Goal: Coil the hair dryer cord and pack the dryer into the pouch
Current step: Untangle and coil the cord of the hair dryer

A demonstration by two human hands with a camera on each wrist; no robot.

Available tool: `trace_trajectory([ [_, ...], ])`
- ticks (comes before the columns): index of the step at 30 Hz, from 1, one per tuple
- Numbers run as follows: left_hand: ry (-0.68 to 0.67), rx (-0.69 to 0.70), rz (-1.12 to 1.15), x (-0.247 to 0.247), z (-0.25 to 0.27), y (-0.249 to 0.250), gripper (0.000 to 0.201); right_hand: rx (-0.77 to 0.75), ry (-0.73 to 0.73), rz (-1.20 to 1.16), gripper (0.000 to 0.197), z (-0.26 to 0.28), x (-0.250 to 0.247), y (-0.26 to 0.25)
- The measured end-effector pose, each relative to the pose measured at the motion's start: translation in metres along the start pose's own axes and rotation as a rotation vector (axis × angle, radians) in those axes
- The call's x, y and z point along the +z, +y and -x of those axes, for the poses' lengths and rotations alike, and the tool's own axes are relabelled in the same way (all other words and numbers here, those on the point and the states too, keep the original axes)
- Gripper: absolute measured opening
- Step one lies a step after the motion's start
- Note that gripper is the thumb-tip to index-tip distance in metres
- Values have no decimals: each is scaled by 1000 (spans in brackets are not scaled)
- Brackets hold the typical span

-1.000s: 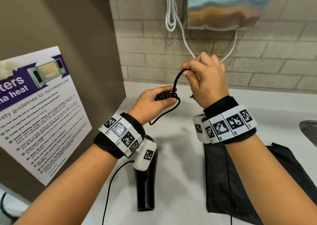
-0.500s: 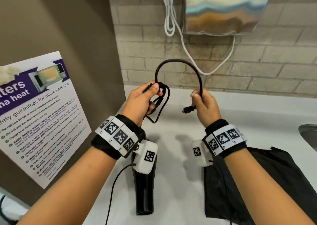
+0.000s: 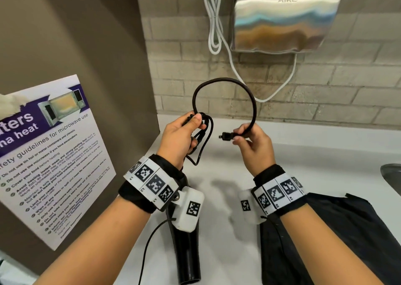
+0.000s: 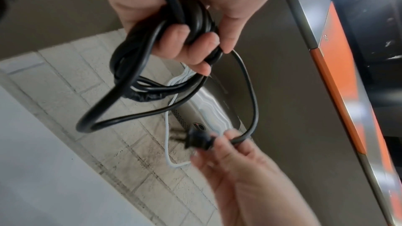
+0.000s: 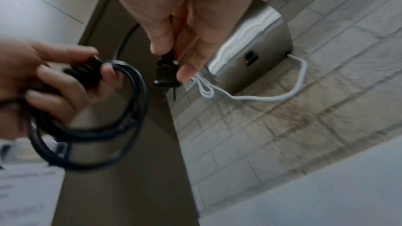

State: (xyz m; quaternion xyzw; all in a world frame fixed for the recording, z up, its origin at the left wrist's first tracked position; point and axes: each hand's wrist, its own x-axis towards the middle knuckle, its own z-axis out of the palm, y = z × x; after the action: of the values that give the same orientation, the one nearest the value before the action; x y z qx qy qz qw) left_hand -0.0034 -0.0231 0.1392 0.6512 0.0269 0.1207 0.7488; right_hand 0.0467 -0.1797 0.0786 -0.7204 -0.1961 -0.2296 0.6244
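Note:
The black hair dryer lies on the white counter below my left wrist, nozzle toward me. My left hand grips several coiled loops of its black cord, raised above the counter; the coil hangs from curled fingers. My right hand pinches the cord just behind the plug, whose prongs point left toward the coil. A free arc of cord rises between the two hands. The plug sits between thumb and fingers. The black pouch lies flat at the lower right.
A steel hand dryer with a looped white cable hangs on the brick wall behind. A brown panel with a microwave guidelines poster closes the left side. A sink edge shows at far right.
My hands moved apart from one another, drawing out a tall arc of cord. The right hand slid to the plug end and turned it to point at the coil.

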Motion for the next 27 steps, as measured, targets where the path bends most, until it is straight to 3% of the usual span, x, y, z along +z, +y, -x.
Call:
trace_trajectory([
  [3, 10, 4, -8, 0, -3, -2, 13, -87, -47, -132, 23, -1, 6, -22],
  [7, -45, 0, 23, 2, -1, -2, 16, -137, -146, -140, 26, -2, 19, -27],
  [10, -114, 15, 18, 4, 3, -1, 18, -190, -94, -35, 31, -2, 26, -23],
  [15, -202, 43, -1, 3, 7, -1, 20, -121, 65, 87, 43, -7, 31, -24],
  [18, -285, 17, 3, -3, 6, 0, 24, -228, 104, 135, 41, -15, 29, -25],
  [21, -354, 21, -25, -7, 6, 1, 25, -360, -62, 175, 49, -25, 29, -27],
  [24, -380, 39, -34, -8, 7, 2, 27, -380, -241, 256, 63, -32, 31, -29],
  [27, -356, 32, -37, -10, 5, 2, 31, -299, -340, 497, 51, -35, 25, -32],
])
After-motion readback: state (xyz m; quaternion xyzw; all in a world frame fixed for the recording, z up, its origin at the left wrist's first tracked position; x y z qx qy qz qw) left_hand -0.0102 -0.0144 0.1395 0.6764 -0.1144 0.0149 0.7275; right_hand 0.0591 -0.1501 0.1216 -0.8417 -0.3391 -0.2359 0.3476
